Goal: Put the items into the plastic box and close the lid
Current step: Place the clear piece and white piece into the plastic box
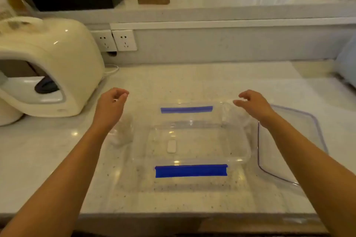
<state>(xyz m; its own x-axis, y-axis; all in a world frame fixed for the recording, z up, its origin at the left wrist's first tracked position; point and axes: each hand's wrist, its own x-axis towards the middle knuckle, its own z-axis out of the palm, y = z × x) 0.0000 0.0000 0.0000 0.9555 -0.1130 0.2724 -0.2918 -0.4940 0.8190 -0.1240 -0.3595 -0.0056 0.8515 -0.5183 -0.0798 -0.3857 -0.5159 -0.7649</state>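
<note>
A: Where does the box [192,140] sit?

B: Centre of the frame on the table [192,79], open, long axis running left to right, a blue clip on its near and far sides. A small white item [171,146] lies on its floor, standing lengthwise toward the top of the frame. The lid [300,140] lies at the right, touching the box.

A: And the hands?

B: The left hand [110,106] hovers loosely curled, its grip holding nothing I can see. The right hand [254,105] hangs open over the box's far right corner.

A: Handling?

B: Probably light, stiff, slippery plastic; take the lid by its edges.
</note>
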